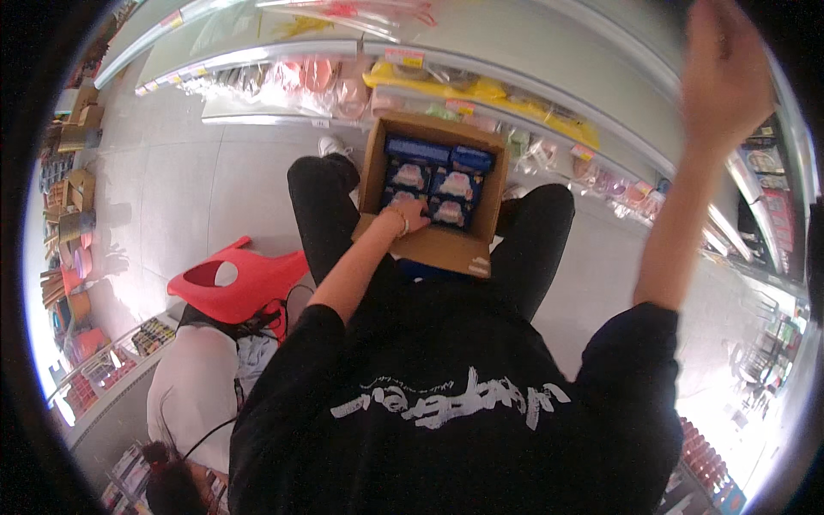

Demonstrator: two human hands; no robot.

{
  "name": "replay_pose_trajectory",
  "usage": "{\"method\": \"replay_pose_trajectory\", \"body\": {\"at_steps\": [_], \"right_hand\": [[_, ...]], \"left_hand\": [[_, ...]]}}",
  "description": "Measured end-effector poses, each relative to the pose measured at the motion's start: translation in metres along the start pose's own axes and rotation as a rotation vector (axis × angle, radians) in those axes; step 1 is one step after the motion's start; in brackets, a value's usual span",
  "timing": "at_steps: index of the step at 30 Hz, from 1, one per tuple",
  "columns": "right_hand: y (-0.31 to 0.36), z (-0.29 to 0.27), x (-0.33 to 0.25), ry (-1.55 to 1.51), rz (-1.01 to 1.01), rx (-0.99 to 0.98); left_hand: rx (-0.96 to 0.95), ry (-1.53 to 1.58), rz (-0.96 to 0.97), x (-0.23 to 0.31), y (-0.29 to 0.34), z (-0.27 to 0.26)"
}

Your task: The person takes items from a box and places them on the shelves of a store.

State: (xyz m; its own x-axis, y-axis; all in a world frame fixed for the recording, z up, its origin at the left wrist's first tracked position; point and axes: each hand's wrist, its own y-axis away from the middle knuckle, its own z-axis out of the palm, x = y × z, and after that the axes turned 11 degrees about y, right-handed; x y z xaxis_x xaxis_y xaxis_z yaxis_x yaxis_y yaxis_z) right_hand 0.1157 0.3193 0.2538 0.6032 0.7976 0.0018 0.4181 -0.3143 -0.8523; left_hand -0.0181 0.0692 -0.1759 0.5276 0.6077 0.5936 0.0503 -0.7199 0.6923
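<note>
Between my knees stands an open brown cardboard carton point(371, 176), its near flap folded out toward me. Several small dark blue boxes point(455, 185) with a pale pink-and-white picture are packed inside it. My left hand point(410, 215) reaches over the near left part of the carton, its fingers lying on the blue boxes, with bracelets at the wrist. High at the right, my right hand point(725, 77) is raised beside the shelving, smeared and with its fingertips hard to make out. I cannot see anything in it.
Ahead, shelves point(532, 43) with price tags and a yellow strip point(481, 86) hold packaged goods. At my left are a red plastic seat point(236, 279) and a person in white point(193, 386). More stocked shelving lines both sides, above a tiled floor point(206, 189).
</note>
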Motion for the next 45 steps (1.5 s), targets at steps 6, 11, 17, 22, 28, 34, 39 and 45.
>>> {"method": "replay_pose_trajectory", "body": {"at_steps": [6, 11, 17, 22, 28, 34, 39, 45], "right_hand": [[0.279, 0.092, -0.077, -0.676, 0.395, -0.959], [0.368, 0.083, -0.118, -0.819, 0.532, -1.307], [0.373, 0.082, -0.124, -0.904, 0.507, -1.508], [0.372, 0.080, -0.125, -0.839, 0.412, -1.456], [0.382, 0.085, -0.122, -0.877, 0.511, -1.457], [0.384, 0.089, -0.118, -0.908, 0.632, -1.479], [0.390, 0.088, -0.114, -0.901, 0.716, -1.485], [0.396, 0.089, -0.110, -0.936, 0.706, -1.447]], "left_hand": [[-0.200, -0.068, 0.009, 0.011, -0.011, -0.060], [-0.133, -0.177, -0.117, -0.038, -0.102, -0.076], [-0.067, -0.079, -0.415, -0.026, -0.146, -0.038], [0.067, 0.209, -0.390, -0.034, -0.165, 0.019], [0.095, 0.474, -0.506, -0.031, -0.167, 0.031], [0.118, 0.447, -0.542, -0.003, -0.157, 0.015], [0.356, 0.406, -0.583, 0.007, -0.159, 0.034], [0.134, 0.468, -0.570, 0.002, -0.148, 0.020]]}}
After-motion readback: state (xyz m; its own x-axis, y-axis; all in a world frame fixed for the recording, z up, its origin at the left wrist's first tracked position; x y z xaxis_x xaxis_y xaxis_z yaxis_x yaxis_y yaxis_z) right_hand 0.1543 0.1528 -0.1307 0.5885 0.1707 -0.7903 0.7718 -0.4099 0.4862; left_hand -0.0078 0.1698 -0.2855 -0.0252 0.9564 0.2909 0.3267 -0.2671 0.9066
